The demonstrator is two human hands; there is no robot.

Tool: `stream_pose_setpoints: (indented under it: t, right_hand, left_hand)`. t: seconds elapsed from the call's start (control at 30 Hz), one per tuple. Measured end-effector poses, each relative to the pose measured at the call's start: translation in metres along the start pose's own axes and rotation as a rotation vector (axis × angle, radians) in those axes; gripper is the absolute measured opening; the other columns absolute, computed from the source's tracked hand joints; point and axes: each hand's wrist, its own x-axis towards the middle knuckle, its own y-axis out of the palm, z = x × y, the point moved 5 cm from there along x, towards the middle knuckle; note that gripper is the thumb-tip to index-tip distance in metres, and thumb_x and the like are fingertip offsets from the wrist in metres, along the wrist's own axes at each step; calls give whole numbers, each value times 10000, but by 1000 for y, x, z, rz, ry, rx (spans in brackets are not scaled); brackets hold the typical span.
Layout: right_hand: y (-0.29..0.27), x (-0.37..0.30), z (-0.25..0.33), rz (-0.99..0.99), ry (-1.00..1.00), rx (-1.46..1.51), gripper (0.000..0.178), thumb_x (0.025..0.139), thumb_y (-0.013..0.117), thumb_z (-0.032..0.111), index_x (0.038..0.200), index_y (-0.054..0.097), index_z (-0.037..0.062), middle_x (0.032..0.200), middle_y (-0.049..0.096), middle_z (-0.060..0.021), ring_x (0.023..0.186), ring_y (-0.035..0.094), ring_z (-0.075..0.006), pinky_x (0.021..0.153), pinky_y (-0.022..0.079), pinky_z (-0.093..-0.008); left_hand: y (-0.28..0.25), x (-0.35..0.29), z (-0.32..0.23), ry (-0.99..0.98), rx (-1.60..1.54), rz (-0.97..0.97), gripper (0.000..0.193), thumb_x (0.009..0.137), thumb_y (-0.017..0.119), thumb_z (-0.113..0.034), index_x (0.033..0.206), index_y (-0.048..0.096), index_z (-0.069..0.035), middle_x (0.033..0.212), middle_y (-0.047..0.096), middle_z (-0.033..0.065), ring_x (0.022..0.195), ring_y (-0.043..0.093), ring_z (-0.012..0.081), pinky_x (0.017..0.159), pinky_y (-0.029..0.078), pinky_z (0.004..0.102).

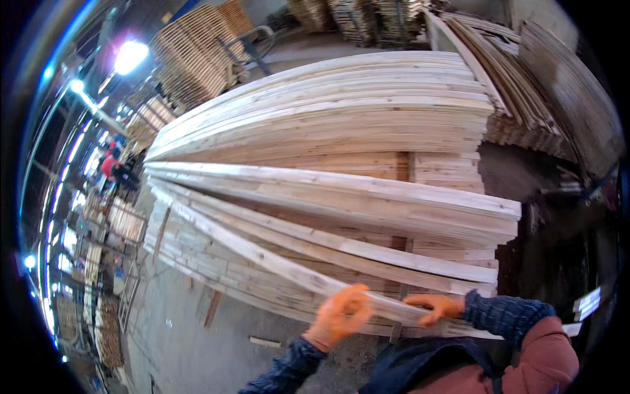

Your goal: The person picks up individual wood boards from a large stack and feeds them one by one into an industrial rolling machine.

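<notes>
Both my hands wear orange gloves and are at the nearest long wooden board (pixel 275 268), which runs from the far left of the stack toward me. My left hand (pixel 340 318) curls its fingers over that board's near edge. Farther right along the same board, my right hand (pixel 438 307) grips it, with the fingers pointing left and the thumb lower down. Just beyond lie a pair of narrow boards (pixel 394 257). Behind those, a thicker pile of boards (pixel 367 197) fans out from the same far-left end.
A tall stack of long boards (pixel 315 125) stands at the back, with wooden crosspieces (pixel 401 167) under the layers. More stacked timber (pixel 197 52) rises behind. Dark boards (pixel 571 85) lean at the right. A wood offcut (pixel 265 342) lies on the floor. A person in red (pixel 110 165) is far left.
</notes>
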Motion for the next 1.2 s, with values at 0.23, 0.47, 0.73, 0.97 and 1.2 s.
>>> stream_pose_setpoints:
  t: [0.23, 0.47, 0.73, 0.97, 1.2]
  right_hand:
    - [-4, -198, 11, -252, 240, -370, 1053, 723, 877, 579, 1605, 388, 280, 1596, 463, -151, 1447, 468, -351, 1225, 370, -459]
    - [26, -285, -2, -389, 308, -718, 1088, 728, 856, 419, 1648, 288, 298, 1466, 577, -212, 1260, 615, -385, 1089, 488, -465]
    - [28, -336, -52, -509, 483, -1101, 1164, 658, 841, 342, 1661, 250, 333, 1372, 622, -109, 1209, 636, -310, 1017, 509, -443]
    - [-8, -473, -80, -717, 647, -1249, 1291, 565, 874, 266, 1675, 215, 309, 1426, 598, -60, 1359, 542, -275, 1237, 299, -472]
    - [-17, -517, -79, -1090, 679, -1227, 1339, 558, 889, 245, 1676, 159, 337, 1653, 370, -108, 1564, 279, -340, 1316, 116, -524]
  left_hand:
    - [-133, 51, 80, -98, 1339, 311, 950, 740, 778, -559, 1551, 441, -194, 1588, 439, 131, 1486, 372, 351, 1254, 202, 538]
    - [-100, 76, 107, -63, 1492, 613, 1268, 612, 916, -569, 1618, 303, -99, 1624, 401, 161, 1503, 370, 333, 1256, 283, 470]
    - [-34, 43, 172, 238, 1615, 399, 853, 679, 814, -635, 1319, 619, -105, 1334, 614, 177, 1233, 583, 406, 997, 465, 594]
    - [77, -5, 176, -121, 1521, -127, 445, 1033, 445, -605, 1289, 643, -299, 1379, 595, 3, 1161, 616, 272, 896, 488, 480]
    - [275, 6, -19, 624, 1350, 165, 473, 898, 686, -395, 1227, 659, -57, 1132, 712, 164, 1052, 679, 361, 916, 517, 493]
